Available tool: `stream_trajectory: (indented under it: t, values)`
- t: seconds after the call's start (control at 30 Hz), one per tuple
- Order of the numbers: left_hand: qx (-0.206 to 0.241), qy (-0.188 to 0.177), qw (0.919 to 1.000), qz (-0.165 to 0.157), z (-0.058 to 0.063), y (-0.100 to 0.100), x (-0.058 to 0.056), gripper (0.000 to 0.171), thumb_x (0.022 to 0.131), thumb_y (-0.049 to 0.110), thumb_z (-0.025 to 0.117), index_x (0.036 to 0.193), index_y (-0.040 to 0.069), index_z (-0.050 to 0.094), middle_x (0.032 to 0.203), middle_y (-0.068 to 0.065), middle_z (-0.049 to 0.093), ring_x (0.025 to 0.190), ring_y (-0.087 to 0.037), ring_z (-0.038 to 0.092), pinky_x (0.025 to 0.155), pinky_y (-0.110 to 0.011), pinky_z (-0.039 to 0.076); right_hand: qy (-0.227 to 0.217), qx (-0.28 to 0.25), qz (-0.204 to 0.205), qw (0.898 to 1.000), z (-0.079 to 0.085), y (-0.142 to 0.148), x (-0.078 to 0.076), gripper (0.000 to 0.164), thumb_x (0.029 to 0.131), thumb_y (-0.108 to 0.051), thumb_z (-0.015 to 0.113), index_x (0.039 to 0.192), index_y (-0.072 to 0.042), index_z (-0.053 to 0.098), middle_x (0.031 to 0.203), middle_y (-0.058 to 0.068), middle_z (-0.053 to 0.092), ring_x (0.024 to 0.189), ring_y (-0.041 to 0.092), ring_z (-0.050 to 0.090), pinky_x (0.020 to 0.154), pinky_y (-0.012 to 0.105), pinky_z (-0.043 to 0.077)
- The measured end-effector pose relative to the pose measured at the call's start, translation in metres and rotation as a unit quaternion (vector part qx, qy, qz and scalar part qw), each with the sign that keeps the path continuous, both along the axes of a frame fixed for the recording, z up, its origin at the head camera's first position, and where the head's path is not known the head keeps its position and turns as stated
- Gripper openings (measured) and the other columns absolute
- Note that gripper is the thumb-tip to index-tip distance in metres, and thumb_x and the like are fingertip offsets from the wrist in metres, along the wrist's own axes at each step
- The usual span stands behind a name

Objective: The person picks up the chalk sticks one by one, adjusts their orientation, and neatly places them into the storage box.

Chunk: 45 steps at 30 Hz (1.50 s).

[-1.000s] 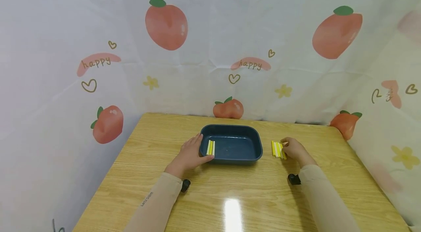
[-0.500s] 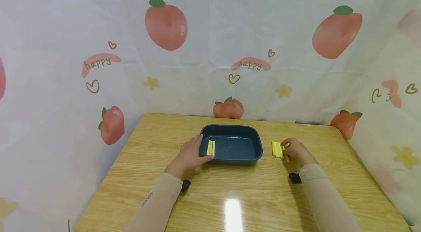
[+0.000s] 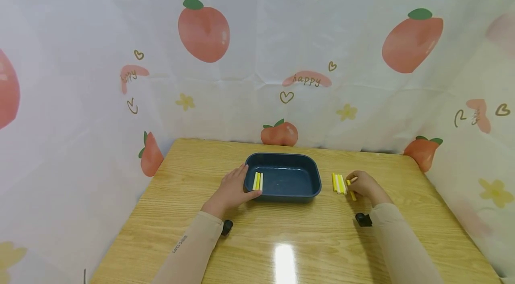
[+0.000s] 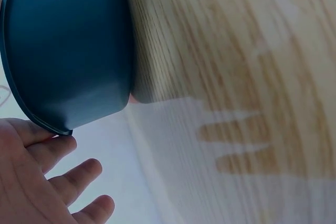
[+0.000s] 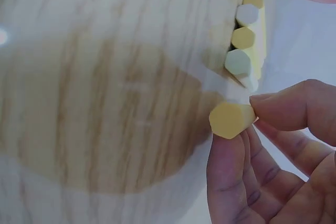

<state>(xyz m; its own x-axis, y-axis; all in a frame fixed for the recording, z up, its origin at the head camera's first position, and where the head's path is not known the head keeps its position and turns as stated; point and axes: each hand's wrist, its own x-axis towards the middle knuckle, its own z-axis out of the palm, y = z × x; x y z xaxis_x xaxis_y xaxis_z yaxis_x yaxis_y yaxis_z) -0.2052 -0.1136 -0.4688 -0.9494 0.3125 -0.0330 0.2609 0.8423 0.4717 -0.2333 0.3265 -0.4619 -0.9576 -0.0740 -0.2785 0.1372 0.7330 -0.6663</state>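
Observation:
A dark blue rectangular dish (image 3: 289, 194) stands on the table with several yellow and white chalk sticks (image 3: 258, 181) side by side at its left end. My left hand (image 3: 229, 190) holds that end by the rim, thumb over the front edge; in the left wrist view its other fingers (image 4: 79, 179) spread outside the wall. To the right of the dish, my right hand (image 3: 365, 186) pinches one yellow chalk stick (image 5: 227, 121) between thumb and fingers, its six-sided end facing the camera. Close beside it lies a row of yellow and white chalk sticks (image 3: 339, 184).
The wooden table (image 3: 241, 252) carries a bright glare patch near its front. A white curtain (image 3: 241, 51) printed with fruit hangs along the back and both sides. Black wrist cameras (image 3: 363, 219) sit at both cuffs.
My right hand has drawn the yellow chalk stick off the row, a little to the right and toward me. The left hand and the dish have stayed put.

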Motion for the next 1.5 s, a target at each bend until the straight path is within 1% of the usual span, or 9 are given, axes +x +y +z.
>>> stream_trajectory:
  t: [0.13, 0.23, 0.43, 0.67, 0.93, 1.1, 1.27, 1.4, 1.5]
  values:
    - [0.004, -0.001, 1.0, 0.002, 0.001, 0.001, 0.0, 0.106, 0.087, 0.067, 0.064, 0.161, 0.006, 0.018, 0.166, -0.01, 0.018, 0.151, -0.033, 0.018, 0.121, -0.055, 0.014, -0.008, -0.024, -0.003, 1.0, -0.001, 0.003, 0.0, 0.044, 0.09, 0.0, 0.061, 0.128, 0.018, 0.048, 0.109, 0.031, 0.06, 0.073, 0.02, 0.057, 0.061, 0.033, 0.052]
    - [0.006, 0.0, 1.0, 0.002, 0.0, 0.002, 0.001, 0.104, 0.088, 0.065, 0.065, 0.161, 0.006, 0.018, 0.166, -0.01, 0.018, 0.151, -0.034, 0.018, 0.121, -0.055, 0.014, -0.012, -0.035, -0.004, 0.999, 0.0, 0.005, 0.0, 0.046, 0.09, -0.002, 0.061, 0.129, 0.018, 0.047, 0.112, 0.032, 0.059, 0.076, 0.021, 0.059, 0.063, 0.034, 0.055]
    - [0.009, 0.001, 1.0, 0.003, -0.001, 0.002, 0.002, 0.104, 0.088, 0.064, 0.066, 0.16, 0.006, 0.019, 0.166, -0.011, 0.018, 0.151, -0.034, 0.019, 0.12, -0.056, 0.014, -0.008, -0.035, -0.006, 0.999, 0.01, 0.003, 0.005, 0.046, 0.091, -0.001, 0.06, 0.13, 0.018, 0.046, 0.114, 0.034, 0.056, 0.084, 0.025, 0.063, 0.069, 0.04, 0.059]
    - [0.007, 0.0, 1.0, 0.006, -0.002, 0.002, 0.002, 0.105, 0.087, 0.066, 0.065, 0.161, 0.006, 0.018, 0.166, -0.01, 0.018, 0.151, -0.034, 0.019, 0.12, -0.057, 0.015, 0.001, -0.05, 0.001, 0.999, 0.022, 0.003, 0.011, 0.047, 0.094, -0.001, 0.056, 0.135, 0.017, 0.043, 0.12, 0.038, 0.052, 0.088, 0.028, 0.064, 0.071, 0.042, 0.059]
    - [0.003, 0.004, 1.0, 0.001, -0.002, 0.001, 0.001, 0.105, 0.087, 0.067, 0.063, 0.161, 0.006, 0.018, 0.166, -0.01, 0.018, 0.151, -0.035, 0.019, 0.12, -0.057, 0.014, 0.007, -0.068, 0.003, 0.998, 0.034, 0.001, 0.015, 0.049, 0.094, 0.0, 0.055, 0.138, 0.016, 0.041, 0.115, 0.031, 0.054, 0.087, 0.027, 0.063, 0.075, 0.042, 0.059]
    - [0.008, 0.003, 1.0, 0.002, -0.002, 0.002, 0.002, 0.104, 0.088, 0.065, 0.065, 0.16, 0.006, 0.019, 0.166, -0.011, 0.018, 0.151, -0.035, 0.019, 0.12, -0.057, 0.014, 0.012, -0.079, 0.007, 0.997, 0.041, -0.002, 0.017, 0.051, 0.093, -0.001, 0.056, 0.139, 0.016, 0.04, 0.113, 0.029, 0.055, 0.086, 0.025, 0.062, 0.075, 0.04, 0.059]
    - [0.008, 0.001, 1.0, 0.002, -0.001, 0.002, 0.002, 0.104, 0.088, 0.064, 0.065, 0.16, 0.006, 0.018, 0.166, -0.011, 0.017, 0.151, -0.035, 0.018, 0.12, -0.057, 0.013, 0.021, -0.085, 0.012, 0.996, 0.048, -0.006, 0.018, 0.05, 0.094, -0.001, 0.057, 0.138, 0.015, 0.041, 0.11, 0.024, 0.056, 0.085, 0.024, 0.061, 0.075, 0.04, 0.059]
    - [0.003, -0.001, 1.0, 0.001, -0.001, 0.002, 0.002, 0.106, 0.087, 0.068, 0.063, 0.161, 0.006, 0.018, 0.166, -0.01, 0.018, 0.151, -0.033, 0.018, 0.12, -0.056, 0.014, 0.025, -0.086, 0.014, 0.996, 0.053, -0.009, 0.019, 0.049, 0.095, -0.002, 0.056, 0.139, 0.014, 0.041, 0.112, 0.025, 0.055, 0.085, 0.024, 0.061, 0.077, 0.042, 0.058]
    - [0.002, -0.004, 1.0, 0.002, 0.0, 0.002, 0.002, 0.107, 0.087, 0.069, 0.062, 0.161, 0.006, 0.018, 0.166, -0.01, 0.018, 0.152, -0.033, 0.018, 0.121, -0.055, 0.014, 0.029, -0.085, 0.014, 0.996, 0.056, -0.012, 0.02, 0.049, 0.097, -0.003, 0.056, 0.14, 0.012, 0.041, 0.115, 0.025, 0.054, 0.087, 0.024, 0.061, 0.077, 0.041, 0.058]
